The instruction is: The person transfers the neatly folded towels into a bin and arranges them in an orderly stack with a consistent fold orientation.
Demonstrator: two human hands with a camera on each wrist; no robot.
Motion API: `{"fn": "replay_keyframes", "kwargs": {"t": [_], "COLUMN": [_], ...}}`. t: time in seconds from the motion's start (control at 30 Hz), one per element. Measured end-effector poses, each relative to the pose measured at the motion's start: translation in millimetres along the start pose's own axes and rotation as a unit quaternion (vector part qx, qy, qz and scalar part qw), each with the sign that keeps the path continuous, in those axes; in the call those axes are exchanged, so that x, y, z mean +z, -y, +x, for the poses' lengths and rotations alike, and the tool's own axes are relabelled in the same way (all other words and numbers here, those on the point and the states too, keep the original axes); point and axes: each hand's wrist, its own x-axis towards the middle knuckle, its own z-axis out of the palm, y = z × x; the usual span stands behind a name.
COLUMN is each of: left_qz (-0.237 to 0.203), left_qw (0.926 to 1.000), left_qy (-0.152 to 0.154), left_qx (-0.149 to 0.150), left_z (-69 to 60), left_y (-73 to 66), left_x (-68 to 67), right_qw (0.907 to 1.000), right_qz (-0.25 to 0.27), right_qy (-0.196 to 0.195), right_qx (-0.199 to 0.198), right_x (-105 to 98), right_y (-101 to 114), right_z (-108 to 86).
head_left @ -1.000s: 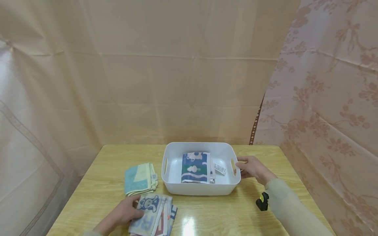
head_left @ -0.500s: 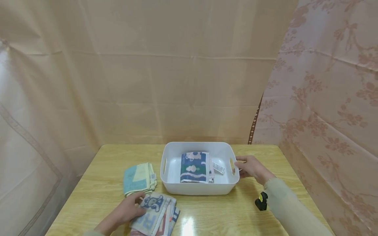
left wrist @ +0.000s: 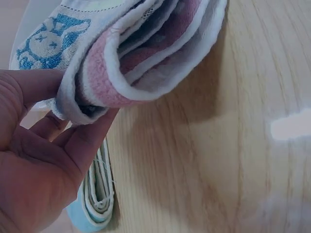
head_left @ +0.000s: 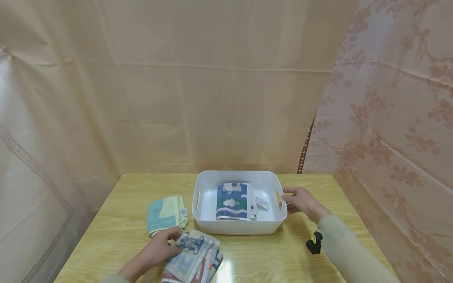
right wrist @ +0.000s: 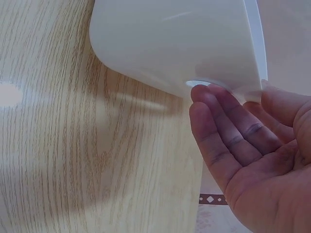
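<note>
My left hand (head_left: 155, 250) pinches the left edge of folded bear-patterned towels (head_left: 188, 259), grey-white on top with pink and blue layers. In the left wrist view, the thumb lies over the folded towel edge (left wrist: 104, 82) and the fingers are beneath, with the layers hanging above the table. My right hand (head_left: 303, 202) holds the right end of the white basket (head_left: 238, 227). The right wrist view has its thumb at the rim and its fingers (right wrist: 223, 131) by the handle hole of the basket wall (right wrist: 170, 39). Inside the basket lies a folded blue-green towel (head_left: 231, 202) with a white tag (head_left: 262, 201).
A folded teal and yellow towel (head_left: 164, 214) lies on the wooden table (head_left: 262, 257), left of the basket and just behind my left hand. A black item (head_left: 314, 243) is at my right sleeve. Curtains hang behind the table and along its sides.
My left hand and the bear-patterned towels have moved to the right and slightly up in the head view. My right hand stays at the basket, which has barely shifted in view.
</note>
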Motion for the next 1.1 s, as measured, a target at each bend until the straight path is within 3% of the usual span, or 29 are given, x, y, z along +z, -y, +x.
{"fn": "replay_keyframes", "kwargs": {"t": [0.33,0.73,1.1], "left_qz": [-0.009,-0.035,-0.068], "left_qw": [0.9993,0.9990,0.9963], "left_qy": [0.002,0.003,0.005], "left_qx": [0.036,0.029,0.052], "left_z": [5.6,12.7,17.3], "left_y": [-17.3,-33.1,-47.7], "left_x": [0.0,6.6,13.8], "right_qw": [0.9985,0.9930,0.9841], "right_qz": [-0.034,-0.062,-0.100], "right_qy": [-0.043,-0.092,-0.114], "right_qx": [-0.005,-0.040,-0.092], "right_x": [-3.0,-6.0,2.9], "right_y": [-0.6,8.3,23.5], "right_z": [1.2,-3.6,-11.7]}}
